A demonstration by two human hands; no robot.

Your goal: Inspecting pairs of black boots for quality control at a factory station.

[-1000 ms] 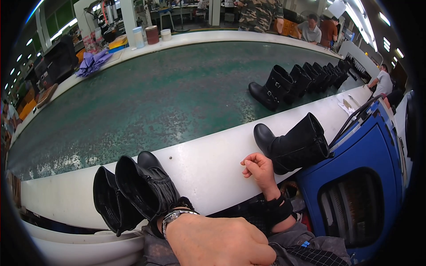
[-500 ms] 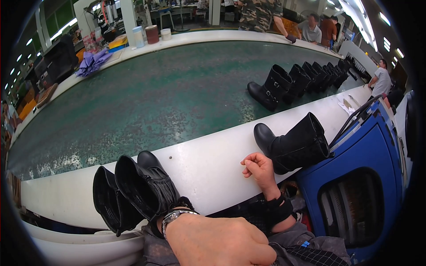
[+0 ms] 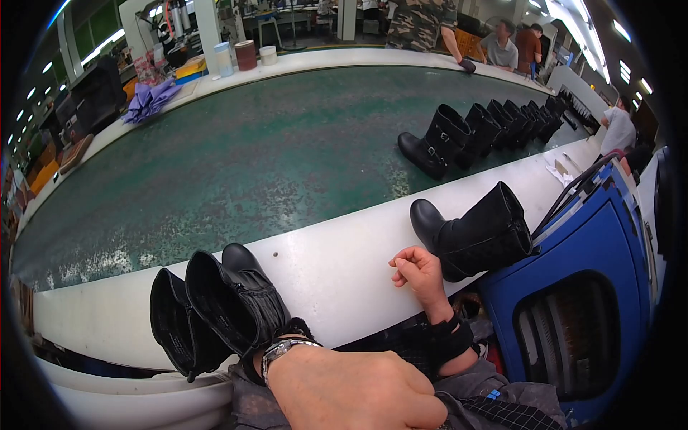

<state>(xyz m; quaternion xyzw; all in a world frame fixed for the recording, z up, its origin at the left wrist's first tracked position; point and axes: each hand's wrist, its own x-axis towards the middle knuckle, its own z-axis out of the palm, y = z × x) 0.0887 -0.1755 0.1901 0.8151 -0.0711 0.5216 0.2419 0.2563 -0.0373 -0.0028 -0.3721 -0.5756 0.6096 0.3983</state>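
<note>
Black boot, on white ledge just beside right hand, fingers curled with thumb against them; can't tell for left hand, fingertips hidden; boot row edging left on green belt, hands unmoved, suggesting waiting

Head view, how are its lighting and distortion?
Head view: the far white counter bows and the corners go black; head view: the upper-right strip light washes out; head view: the green surface has pale patches, perhaps glare or wear; head view: the lower-left black boots are dark inside.
</note>
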